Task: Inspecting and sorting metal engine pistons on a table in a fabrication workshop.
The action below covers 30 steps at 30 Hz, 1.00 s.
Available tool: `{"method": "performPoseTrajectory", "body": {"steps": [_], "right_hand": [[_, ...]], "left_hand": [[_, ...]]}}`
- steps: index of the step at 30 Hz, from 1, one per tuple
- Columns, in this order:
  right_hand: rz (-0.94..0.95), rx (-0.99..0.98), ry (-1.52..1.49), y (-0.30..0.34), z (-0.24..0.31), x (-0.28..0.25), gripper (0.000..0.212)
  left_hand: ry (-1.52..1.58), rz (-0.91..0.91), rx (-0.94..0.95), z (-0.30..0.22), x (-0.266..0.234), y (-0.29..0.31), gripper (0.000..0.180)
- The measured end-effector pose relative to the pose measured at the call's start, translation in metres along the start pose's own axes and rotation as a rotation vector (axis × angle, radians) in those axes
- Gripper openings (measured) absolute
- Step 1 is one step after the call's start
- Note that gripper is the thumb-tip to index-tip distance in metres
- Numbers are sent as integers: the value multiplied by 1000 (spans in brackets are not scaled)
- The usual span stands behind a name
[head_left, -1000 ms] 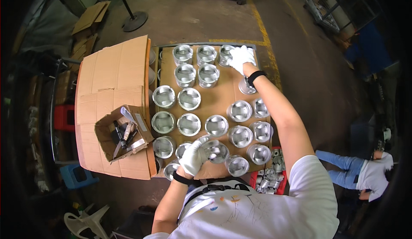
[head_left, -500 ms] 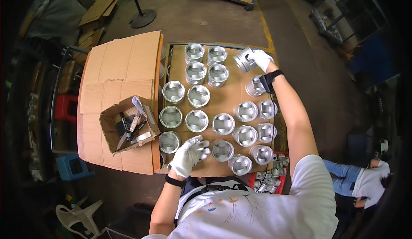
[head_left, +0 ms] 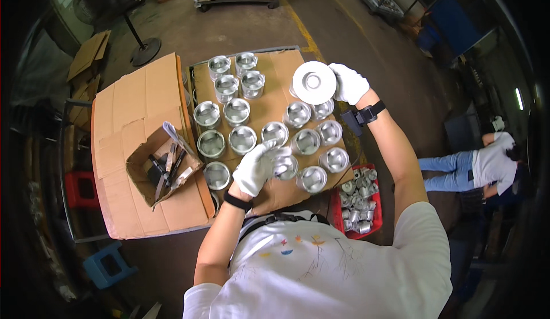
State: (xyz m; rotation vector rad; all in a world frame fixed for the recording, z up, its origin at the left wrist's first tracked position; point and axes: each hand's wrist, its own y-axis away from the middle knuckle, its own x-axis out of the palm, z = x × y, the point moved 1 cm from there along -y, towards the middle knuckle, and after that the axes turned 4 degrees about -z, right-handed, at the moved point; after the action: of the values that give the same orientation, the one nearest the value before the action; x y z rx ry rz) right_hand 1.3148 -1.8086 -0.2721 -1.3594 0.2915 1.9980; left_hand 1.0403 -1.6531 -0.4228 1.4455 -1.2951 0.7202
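Note:
My right hand (head_left: pixel 350 84), in a white glove, grips a silver metal piston (head_left: pixel 313 84) by its side, held up above the far right of the table. The piston's round crown, with a ringed centre, faces me. My left hand (head_left: pixel 258 169), also gloved, hovers over the near part of the table with its fingers apart and nothing in them. It partly covers a piston (head_left: pixel 285 169) next to its fingertips. Several more pistons (head_left: pixel 242 139) stand in rows on the cardboard-covered tabletop (head_left: pixel 281 61), their hollow ends up.
Brown cardboard sheets (head_left: pixel 137 98) cover the table's left side. An open carton (head_left: pixel 137 167) there holds pens and small tools. Beside the table's near right corner stands a red crate (head_left: pixel 378 210) of metal parts. Another person (head_left: pixel 481 161) is farther right. A blue stool (head_left: pixel 103 267) stands at lower left.
My right hand has lifted the piston nearer and turned it, so the crown now shows instead of the side. My left hand has shifted toward the pistons on its right. The whole view has swung.

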Motion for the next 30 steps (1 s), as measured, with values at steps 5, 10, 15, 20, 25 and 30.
{"method": "performPoseTrajectory", "body": {"steps": [5,10,15,20,25,30], "right_hand": [[129,141,-423,36,1,27,21],[491,199,-905,58,21,62,28],[262,111,-820,93,62,72,35],[62,577,-1572,111,32,148,37],[228,476,-2125,118,59,164,33],[304,501,-1890,123,74,174,32]], "left_hand": [[-111,68,-115,-17,45,-11,54],[-98,113,-127,-9,83,0,62],[335,-8,-242,4,82,27,70],[568,264,-295,5,68,37,59],[487,309,-251,7,53,41,63],[555,254,-245,6,56,55,64]]}}
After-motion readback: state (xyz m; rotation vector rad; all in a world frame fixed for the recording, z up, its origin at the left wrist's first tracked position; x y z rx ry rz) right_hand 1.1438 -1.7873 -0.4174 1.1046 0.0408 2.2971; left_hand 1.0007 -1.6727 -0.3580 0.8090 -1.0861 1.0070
